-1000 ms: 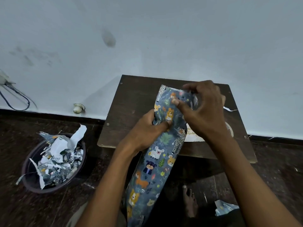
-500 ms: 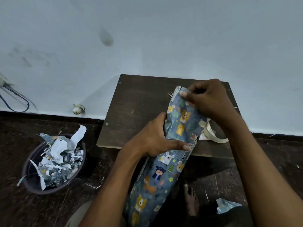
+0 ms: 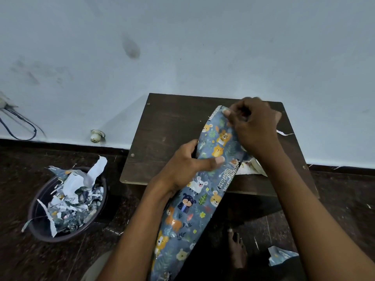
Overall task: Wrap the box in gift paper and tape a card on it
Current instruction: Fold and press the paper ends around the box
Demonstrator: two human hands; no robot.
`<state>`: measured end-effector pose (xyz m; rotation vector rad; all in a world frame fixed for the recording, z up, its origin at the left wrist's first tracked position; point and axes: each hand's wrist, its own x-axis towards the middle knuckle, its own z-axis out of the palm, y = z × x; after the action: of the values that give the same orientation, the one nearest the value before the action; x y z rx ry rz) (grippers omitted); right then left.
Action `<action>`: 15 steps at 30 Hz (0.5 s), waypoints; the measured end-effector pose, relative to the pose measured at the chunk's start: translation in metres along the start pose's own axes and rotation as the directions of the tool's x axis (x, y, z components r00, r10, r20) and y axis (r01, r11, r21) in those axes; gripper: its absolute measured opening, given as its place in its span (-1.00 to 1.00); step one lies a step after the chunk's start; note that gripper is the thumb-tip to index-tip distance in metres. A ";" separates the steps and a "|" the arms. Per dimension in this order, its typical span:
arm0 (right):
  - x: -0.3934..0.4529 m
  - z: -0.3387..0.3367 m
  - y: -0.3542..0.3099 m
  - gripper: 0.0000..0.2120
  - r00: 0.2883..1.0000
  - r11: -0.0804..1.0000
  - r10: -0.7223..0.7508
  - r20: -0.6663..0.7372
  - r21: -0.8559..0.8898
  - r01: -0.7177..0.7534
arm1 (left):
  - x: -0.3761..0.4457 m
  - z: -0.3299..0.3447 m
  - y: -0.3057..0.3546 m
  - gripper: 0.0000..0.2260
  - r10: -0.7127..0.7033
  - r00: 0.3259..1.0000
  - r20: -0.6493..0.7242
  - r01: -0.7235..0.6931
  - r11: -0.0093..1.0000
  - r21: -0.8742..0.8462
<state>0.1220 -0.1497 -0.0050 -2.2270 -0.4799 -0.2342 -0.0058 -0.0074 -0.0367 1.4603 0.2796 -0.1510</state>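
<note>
Near end of gift paper [image 3: 188, 216]: hangs off the tabletop's [image 3: 172, 122] front edge toward the person's lap; unsupported, its weight could drag or crease the wrap.
Left hand [image 3: 182, 169]: grips the wrapped length at mid-span, thumb across the print; squeezing too hard may tear the thin paper.
Right hand [image 3: 253, 126]: fingers curled, pinching the far top end of the paper; a slip would let the fold spring open.
Box: not visible, presumably inside the paper.
Card [image 3: 251, 166]: pale piece under the right wrist, may get crushed.
</note>
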 end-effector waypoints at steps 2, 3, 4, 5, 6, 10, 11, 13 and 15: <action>-0.005 0.001 0.001 -0.67 0.995 0.995 -0.018 -0.100 -0.097 0.008 | 0.004 -0.002 -0.003 -0.51 -0.006 0.996 -0.087 -0.001 0.997 -0.083; -0.010 0.000 -0.001 -0.54 0.988 0.994 -0.018 -0.151 -0.111 0.001 | 0.005 -0.003 -0.004 -0.55 -0.003 0.989 -0.146 -0.014 0.993 -0.117; -0.015 -0.002 -0.006 -0.46 0.978 0.994 -0.016 -0.209 -0.113 -0.007 | 0.007 -0.005 -0.005 -0.58 0.004 0.979 -0.203 -0.033 0.990 -0.140; -0.020 -0.003 -0.010 -0.41 0.968 0.995 -0.016 -0.252 -0.098 -0.009 | 0.008 -0.006 -0.005 -0.61 0.014 0.968 -0.252 -0.054 0.987 -0.153; -0.026 -0.002 -0.014 -0.36 0.964 0.997 -0.004 -0.267 -0.078 -0.017 | 0.008 -0.006 -0.005 -0.65 0.024 0.956 -0.292 -0.074 0.984 -0.162; -0.044 0.009 -0.022 -0.34 0.984 0.984 0.171 -0.058 0.063 -0.167 | 0.009 -0.002 -0.004 -0.79 0.056 0.931 -0.361 -0.141 0.966 -0.215; -0.046 0.011 -0.023 -0.41 0.978 0.971 0.211 0.002 0.117 -0.209 | 0.009 -0.001 -0.004 -0.76 0.062 0.932 -0.357 -0.146 0.966 -0.215; -0.044 0.012 -0.023 -0.58 0.959 0.928 0.272 0.081 0.241 -0.283 | 0.009 0.000 -0.005 -0.68 0.070 0.942 -0.328 -0.135 0.975 -0.179; -0.040 0.012 -0.021 -0.67 0.946 0.889 0.305 0.106 0.326 -0.323 | 0.008 -0.004 -0.005 -0.67 0.080 0.952 -0.297 -0.118 0.987 -0.113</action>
<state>0.0772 -0.1386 -0.0108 -1.9358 -0.1624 0.0755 0.0006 -0.0037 -0.0444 1.3622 0.4470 0.1641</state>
